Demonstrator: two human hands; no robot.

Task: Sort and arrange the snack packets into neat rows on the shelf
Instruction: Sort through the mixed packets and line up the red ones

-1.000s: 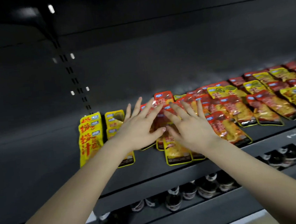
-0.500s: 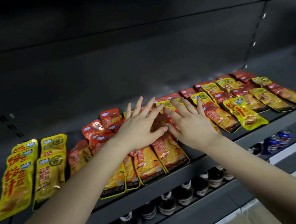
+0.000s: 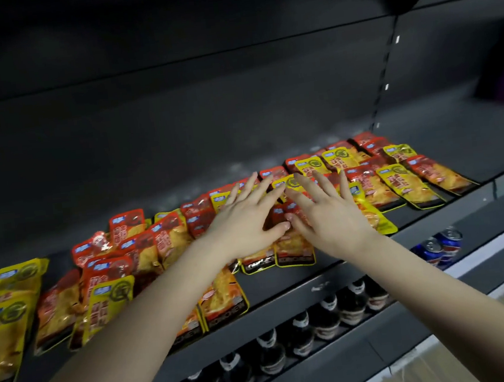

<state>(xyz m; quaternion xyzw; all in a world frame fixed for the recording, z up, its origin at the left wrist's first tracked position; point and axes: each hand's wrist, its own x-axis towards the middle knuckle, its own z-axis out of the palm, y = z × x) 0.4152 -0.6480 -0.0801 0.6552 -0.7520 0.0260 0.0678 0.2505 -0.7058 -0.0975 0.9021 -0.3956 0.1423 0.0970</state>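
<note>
The view has swung right along the shelf [image 3: 347, 277]; yellow packets [image 3: 1, 335] at far left are now cut off. Left hand [image 3: 247, 219] and right hand [image 3: 331, 216] lie flat on mid-shelf red snack packets [image 3: 294, 248], fingers [image 3: 342, 186] spread wide and gripping nothing. The packets run lengthwise front to back, and the palms hide some.

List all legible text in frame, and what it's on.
"KOKOCHEW", roughly: on the black band at the foot of an orange packet; soft, letters uncertain.
Large characters on the yellow packets: too blurred to read.
Bottle labels and blue cans: unreadable.
</note>
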